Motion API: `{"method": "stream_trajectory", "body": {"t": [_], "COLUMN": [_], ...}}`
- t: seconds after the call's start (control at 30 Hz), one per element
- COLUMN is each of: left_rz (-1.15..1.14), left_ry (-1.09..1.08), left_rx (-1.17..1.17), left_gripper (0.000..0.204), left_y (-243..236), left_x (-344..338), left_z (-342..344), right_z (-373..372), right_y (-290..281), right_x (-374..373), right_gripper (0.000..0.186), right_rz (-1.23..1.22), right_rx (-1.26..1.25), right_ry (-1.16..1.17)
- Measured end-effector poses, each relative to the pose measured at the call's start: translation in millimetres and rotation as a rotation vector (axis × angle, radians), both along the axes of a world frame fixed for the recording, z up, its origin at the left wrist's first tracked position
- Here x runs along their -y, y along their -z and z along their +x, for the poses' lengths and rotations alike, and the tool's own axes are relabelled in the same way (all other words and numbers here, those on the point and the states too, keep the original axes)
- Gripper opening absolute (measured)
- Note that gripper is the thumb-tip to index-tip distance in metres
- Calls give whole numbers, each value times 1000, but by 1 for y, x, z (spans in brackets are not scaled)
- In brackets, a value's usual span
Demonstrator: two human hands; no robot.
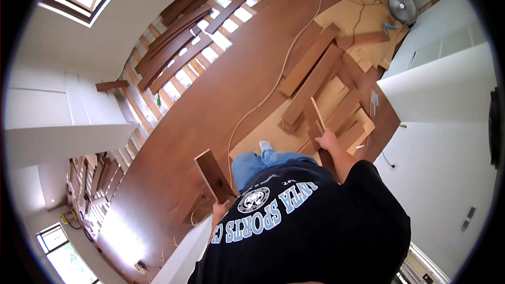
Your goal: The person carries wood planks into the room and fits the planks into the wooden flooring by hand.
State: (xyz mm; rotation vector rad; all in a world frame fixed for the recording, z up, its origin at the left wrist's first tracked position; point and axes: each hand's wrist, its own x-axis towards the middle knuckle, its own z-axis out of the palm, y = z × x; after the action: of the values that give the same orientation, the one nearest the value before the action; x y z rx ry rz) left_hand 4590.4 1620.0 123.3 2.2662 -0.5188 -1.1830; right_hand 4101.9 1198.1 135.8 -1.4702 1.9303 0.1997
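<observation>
My left hand (222,210) is closed on the lower end of a short brown wooden floorboard (211,176), held up on edge at my left side. On the other side, my right hand (328,141) grips a second floorboard (317,114), seen nearly edge-on with its pale side showing. Under and beyond the right hand lies a stack of loose brown floorboards (310,71) with sheets of cardboard (273,129) around it. My fingertips are partly hidden behind the boards.
A long pale cable (285,58) winds across the laid brown floor (252,42). At the far left, several loose planks (181,37) lie over open wooden battens (142,106). A round fan (402,6) stands far right, beside white cabinets (442,68). A green-handled tool (159,100) rests among the battens.
</observation>
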Motion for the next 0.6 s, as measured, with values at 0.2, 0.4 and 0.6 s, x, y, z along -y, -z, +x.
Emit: {"method": "stream_trajectory", "body": {"t": [0.2,0.4,0.6], "left_rz": [305,420,502], "left_ry": [150,379,252], "left_rx": [-90,-87,-102], "left_gripper": [44,43,42], "left_y": [28,22,60], "left_x": [165,401,732], "left_z": [122,272,440], "right_z": [141,222,239], "right_y": [-26,-33,-38], "right_x": [199,309,392], "right_gripper": [67,63,64], "right_rz": [-107,-125,-40], "right_rx": [70,-36,-72], "right_ry": [3,161,409]}}
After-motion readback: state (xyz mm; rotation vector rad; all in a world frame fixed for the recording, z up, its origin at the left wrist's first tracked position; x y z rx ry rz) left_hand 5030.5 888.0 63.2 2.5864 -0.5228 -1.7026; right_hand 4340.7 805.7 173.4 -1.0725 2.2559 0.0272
